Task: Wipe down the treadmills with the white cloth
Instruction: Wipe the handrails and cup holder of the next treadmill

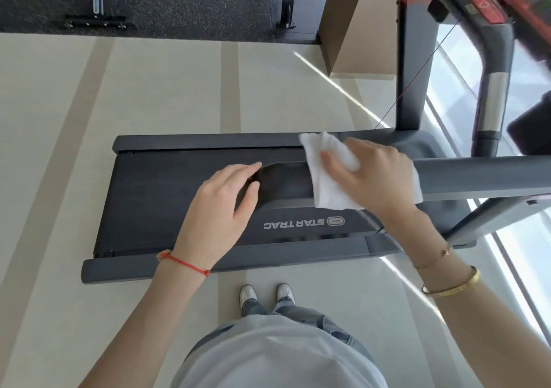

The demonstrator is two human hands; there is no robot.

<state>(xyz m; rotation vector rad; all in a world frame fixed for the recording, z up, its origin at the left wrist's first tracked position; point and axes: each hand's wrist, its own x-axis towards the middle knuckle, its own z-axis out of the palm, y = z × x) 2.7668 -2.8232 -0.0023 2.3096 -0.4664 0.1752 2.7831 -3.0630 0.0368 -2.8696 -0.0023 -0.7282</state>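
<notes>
The floor [167, 89] is pale, with wide light stripes running across it, and at the far side it changes to a dark speckled mat [179, 3]. A dark treadmill [167, 200] marked "STAR TRAC" stands directly on the pale part. Just before it stand the person's two shoes [265, 293]. A brown box [357, 45] stands beyond the treadmill.

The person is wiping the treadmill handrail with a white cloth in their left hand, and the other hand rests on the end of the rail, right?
Not quite. The head view shows the white cloth in the right hand, not the left. The left hand is the one resting on the end of the handrail of the treadmill.
</notes>
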